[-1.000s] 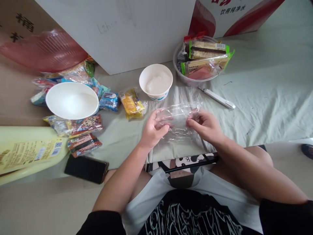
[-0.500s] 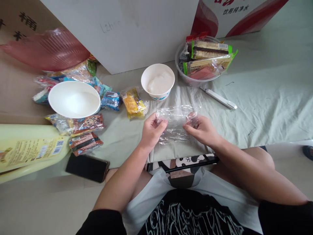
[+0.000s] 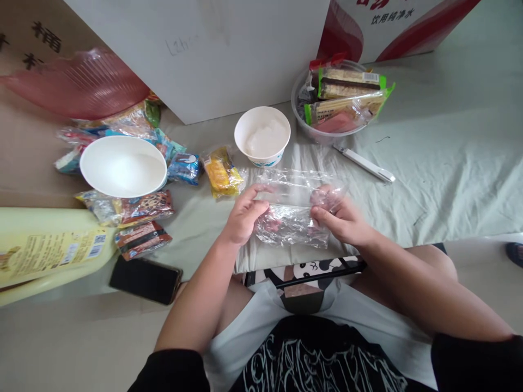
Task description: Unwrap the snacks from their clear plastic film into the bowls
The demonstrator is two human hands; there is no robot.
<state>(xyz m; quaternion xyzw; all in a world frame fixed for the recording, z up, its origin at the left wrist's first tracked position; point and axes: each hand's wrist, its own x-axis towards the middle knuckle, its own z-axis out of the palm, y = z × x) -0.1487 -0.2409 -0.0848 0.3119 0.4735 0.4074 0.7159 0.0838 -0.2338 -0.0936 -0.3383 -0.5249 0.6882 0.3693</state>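
Observation:
A clear, crinkled plastic bag (image 3: 296, 226) is stretched between my two hands, low over the cloth-covered surface. My left hand (image 3: 244, 215) pinches its left side between thumb and fingers. On the right side, my right hand (image 3: 341, 215) grips the bag, some fingers showing through the film. Just beyond the bag stands a white paper bowl (image 3: 261, 133) with whitish contents. A yellow snack packet (image 3: 223, 173) lies to the left of that bowl, near my left hand.
At left, another white bowl (image 3: 122, 166) rests among several snack packets (image 3: 147, 207). A phone (image 3: 145, 280) lies nearer me. Back right are a clear tub (image 3: 300, 111) of packaged snacks and a white utility knife (image 3: 368, 165). Large boxes (image 3: 229, 49) stand behind.
My hands have moved slightly apart, and the plastic bag is spread wider, its near part opened out more. Other objects stay where they were.

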